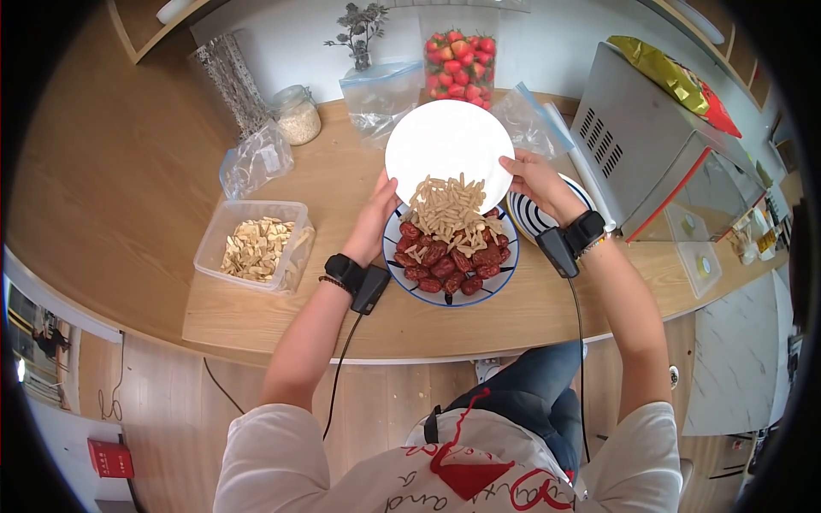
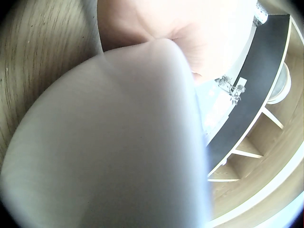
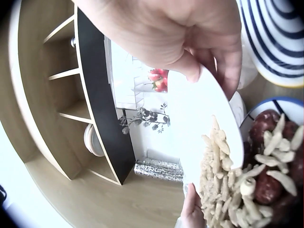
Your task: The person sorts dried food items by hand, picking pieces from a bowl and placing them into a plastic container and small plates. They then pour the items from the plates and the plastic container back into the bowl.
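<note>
Both hands hold a white plate (image 1: 445, 141), tilted so its near edge dips over a blue-rimmed dish (image 1: 510, 272). My left hand (image 1: 374, 220) grips the plate's left edge, thumb on top; its view is mostly the pale underside (image 2: 118, 142). On the right edge my right hand (image 1: 540, 184) pinches the rim, thumb (image 3: 187, 69) on the upper face. Slim tan dried pieces (image 1: 449, 205) lie heaped at the plate's lower edge and spill over wrinkled dark red dates (image 1: 440, 272) in the dish. Some lie scattered among the dates.
A plastic tub (image 1: 299, 248) of pale dried slices stands left. Behind are zip bags (image 1: 380, 103), a grain jar (image 1: 297, 120) and a bag of strawberries (image 1: 459, 64). A striped plate (image 1: 522, 214) lies right, beside a grey boxy appliance (image 1: 620, 128).
</note>
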A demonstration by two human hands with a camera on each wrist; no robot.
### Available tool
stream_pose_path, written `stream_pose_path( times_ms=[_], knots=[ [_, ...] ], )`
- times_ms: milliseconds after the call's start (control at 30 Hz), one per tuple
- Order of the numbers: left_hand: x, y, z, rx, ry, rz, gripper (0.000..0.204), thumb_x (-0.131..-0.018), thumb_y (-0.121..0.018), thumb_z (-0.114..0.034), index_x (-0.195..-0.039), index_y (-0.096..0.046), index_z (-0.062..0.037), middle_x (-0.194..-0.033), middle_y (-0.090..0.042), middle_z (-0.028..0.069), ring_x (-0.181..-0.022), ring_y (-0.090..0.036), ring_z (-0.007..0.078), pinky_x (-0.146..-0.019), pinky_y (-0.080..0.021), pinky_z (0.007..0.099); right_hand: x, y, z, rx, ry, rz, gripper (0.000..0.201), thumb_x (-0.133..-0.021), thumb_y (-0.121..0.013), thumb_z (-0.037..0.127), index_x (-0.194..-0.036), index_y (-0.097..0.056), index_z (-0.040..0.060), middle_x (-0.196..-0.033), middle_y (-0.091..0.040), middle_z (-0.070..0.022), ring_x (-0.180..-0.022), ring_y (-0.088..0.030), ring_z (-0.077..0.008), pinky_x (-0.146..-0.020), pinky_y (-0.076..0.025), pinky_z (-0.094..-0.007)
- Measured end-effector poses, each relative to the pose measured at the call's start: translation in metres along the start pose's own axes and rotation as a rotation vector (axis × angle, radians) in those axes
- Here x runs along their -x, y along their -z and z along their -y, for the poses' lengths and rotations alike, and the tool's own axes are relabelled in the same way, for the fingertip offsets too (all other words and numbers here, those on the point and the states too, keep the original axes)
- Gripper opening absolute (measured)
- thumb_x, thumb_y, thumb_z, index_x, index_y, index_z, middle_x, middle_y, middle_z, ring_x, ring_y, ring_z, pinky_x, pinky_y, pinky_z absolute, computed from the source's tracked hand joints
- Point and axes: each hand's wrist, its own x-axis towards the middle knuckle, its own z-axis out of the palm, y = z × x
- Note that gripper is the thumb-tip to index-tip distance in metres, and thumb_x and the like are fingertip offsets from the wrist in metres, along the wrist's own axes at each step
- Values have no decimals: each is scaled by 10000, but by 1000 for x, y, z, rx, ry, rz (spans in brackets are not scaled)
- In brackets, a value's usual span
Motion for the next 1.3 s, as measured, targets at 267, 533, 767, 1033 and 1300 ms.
stream_pose_path(
  times_ms=[267,533,767,1033,1300],
  knots=[
    [-4,7,2,-51,-26,1,555,-975,-386,-235,-1448,-142,-77,-1444,-295,98,-1258,-366,214,-1052,-292,340,7,-7,9,76,90,-62,319,-952,-486,216,-1163,-531,-19,-1080,-602,-78,-984,-570,-134,-877,-458,-284],
    [-3,7,1,-1,-38,10,521,-975,-391,-297,-1399,-253,-27,-1396,-373,102,-1245,-386,202,-1052,-295,332,9,-8,9,76,178,-49,294,-949,-495,234,-1141,-531,15,-1062,-591,-42,-991,-544,-115,-889,-440,-289],
    [0,-1,-7,84,48,72,560,-971,-350,-399,-1358,-305,4,-1354,-421,136,-1246,-394,223,-1056,-295,339,3,0,7,155,329,-24,312,-953,-488,233,-1167,-521,9,-1053,-606,-47,-947,-565,-94,-865,-449,-264],
    [-6,13,0,224,46,158,540,-977,-297,-353,-1362,-290,25,-1384,-385,170,-1283,-363,233,-1079,-278,352,-3,-16,14,-75,347,-118,348,-958,-476,209,-1215,-483,-24,-1092,-597,-85,-988,-573,-124,-896,-456,-272],
    [-9,19,9,-13,163,14,447,-975,-327,-214,-1346,-315,36,-1379,-404,144,-1275,-388,215,-1058,-332,321,-71,-59,31,-338,83,65,290,-910,-541,120,-1143,-496,-47,-1142,-564,-133,-1043,-570,-190,-918,-487,-301]
  ],
)
